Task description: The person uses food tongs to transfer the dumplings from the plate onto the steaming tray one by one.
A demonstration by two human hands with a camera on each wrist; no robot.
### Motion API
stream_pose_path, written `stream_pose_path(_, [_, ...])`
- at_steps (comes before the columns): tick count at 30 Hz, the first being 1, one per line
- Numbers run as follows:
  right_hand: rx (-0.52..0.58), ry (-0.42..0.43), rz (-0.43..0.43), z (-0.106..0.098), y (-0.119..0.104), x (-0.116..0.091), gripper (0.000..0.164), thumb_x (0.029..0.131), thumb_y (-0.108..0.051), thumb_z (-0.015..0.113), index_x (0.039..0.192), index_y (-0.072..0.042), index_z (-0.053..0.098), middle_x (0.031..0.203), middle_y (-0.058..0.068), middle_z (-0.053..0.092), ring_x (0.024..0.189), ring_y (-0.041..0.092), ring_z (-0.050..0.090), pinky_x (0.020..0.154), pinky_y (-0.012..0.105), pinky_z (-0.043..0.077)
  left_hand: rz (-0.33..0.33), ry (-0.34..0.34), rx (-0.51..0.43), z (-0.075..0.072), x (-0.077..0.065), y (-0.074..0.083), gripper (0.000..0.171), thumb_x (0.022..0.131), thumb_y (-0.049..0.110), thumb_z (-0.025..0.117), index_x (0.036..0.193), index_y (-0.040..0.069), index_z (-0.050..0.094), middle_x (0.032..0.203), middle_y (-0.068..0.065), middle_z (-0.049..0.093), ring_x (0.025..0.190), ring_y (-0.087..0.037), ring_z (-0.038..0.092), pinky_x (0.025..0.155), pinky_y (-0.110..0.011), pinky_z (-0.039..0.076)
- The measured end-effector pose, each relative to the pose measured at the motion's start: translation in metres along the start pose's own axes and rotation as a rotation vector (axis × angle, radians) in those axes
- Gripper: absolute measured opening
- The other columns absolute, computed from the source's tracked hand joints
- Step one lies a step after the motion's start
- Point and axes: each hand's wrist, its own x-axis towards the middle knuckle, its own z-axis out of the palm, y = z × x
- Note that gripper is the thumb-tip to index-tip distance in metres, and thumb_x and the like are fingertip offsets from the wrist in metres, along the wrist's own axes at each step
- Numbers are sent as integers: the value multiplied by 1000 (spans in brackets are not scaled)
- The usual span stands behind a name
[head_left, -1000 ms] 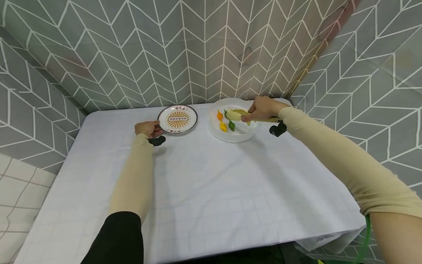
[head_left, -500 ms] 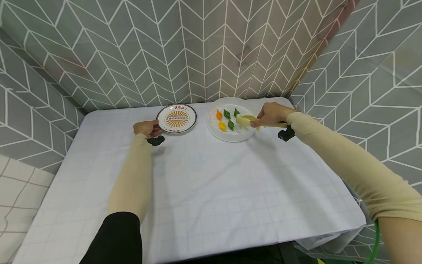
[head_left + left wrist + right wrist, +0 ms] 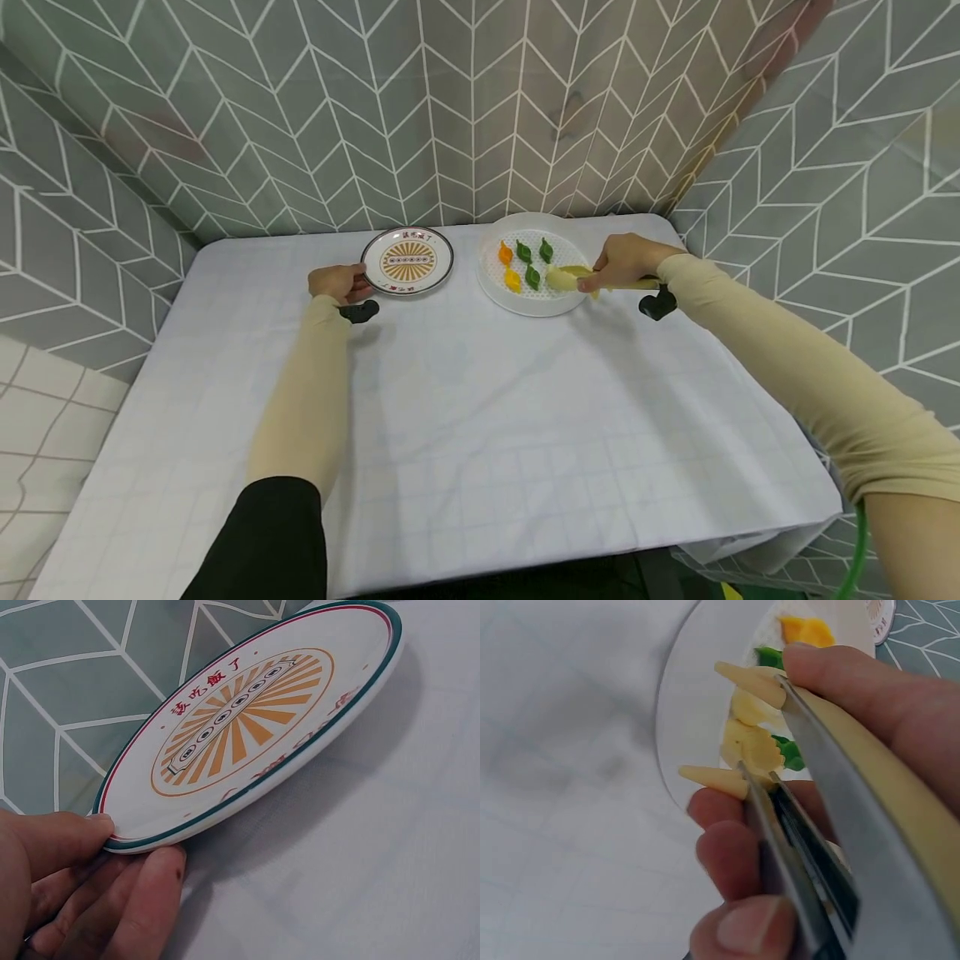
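Observation:
My left hand [image 3: 341, 283] pinches the near-left rim of a white plate [image 3: 187, 742], thumb on top and fingers beneath. The plate has a dark green rim, an orange sunburst and red characters. In the left wrist view it stands tilted, with its shadow on the cloth. My right hand [image 3: 628, 258] grips a pair of tongs [image 3: 870, 802] with metal arms and pale yellow ends. Those ends reach over the right side of a round white tray [image 3: 528, 310]. On the tray lie small pepper-shaped pieces, among them an orange one [image 3: 506, 253], a yellow one [image 3: 513, 280] and a green one [image 3: 532, 277].
A white cloth covers the table [image 3: 480, 417]. Grey patterned curtains [image 3: 465, 117] hang close behind it and along the right side. The table's front edge [image 3: 525, 571] lies nearest the body.
My right hand with the tongs has shifted right, uncovering a second and third green piece on the tray. My left hand keeps its hold on the plate. The head view has tilted slightly.

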Motion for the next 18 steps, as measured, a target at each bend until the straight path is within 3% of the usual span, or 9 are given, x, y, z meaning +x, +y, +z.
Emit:
stream_pose_path(12, [-73,-13,-10,-2,-3,4,67,96,-57,70,130,0,74,133,21,72,112,31,66,94,46,58,24,15,-25,2,0,-1,16,100,12,75,112,7,66,65,1,69,59,-8,70,66,-21,67])
stream_pose_path(18, [-84,-26,2,-1,-5,3,72,95,-62,70,133,0,73,130,19,74,97,26,64,76,35,54,21,26,-9,1,5,-3,17,99,13,76,113,7,67,68,2,69,62,-9,70,67,-22,68])
